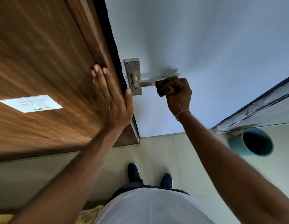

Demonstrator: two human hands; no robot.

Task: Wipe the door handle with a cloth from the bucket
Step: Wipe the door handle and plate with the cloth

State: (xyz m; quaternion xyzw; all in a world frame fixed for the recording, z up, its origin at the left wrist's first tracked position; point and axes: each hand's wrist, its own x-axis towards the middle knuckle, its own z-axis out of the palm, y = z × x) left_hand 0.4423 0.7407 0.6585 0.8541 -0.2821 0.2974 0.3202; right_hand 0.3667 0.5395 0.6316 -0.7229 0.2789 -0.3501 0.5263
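Gripping dark cloth (163, 89) around flat metal handle (146, 82).

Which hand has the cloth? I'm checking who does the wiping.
The right hand: its fist is closed around the dark cloth at the door handle's free end. The left hand lies flat and empty on the wooden frame.

wall: brown wood-grain panel (43, 54) at left, carrying a white rectangular switch plate (31, 103) | door: pale blue-grey flat door face (213, 46), dark edge strip beside the panel | floor: pale cream tiles (156, 151) with thin joints | right: worn white frame with dark trim (256, 107) | light: soft, even daylight
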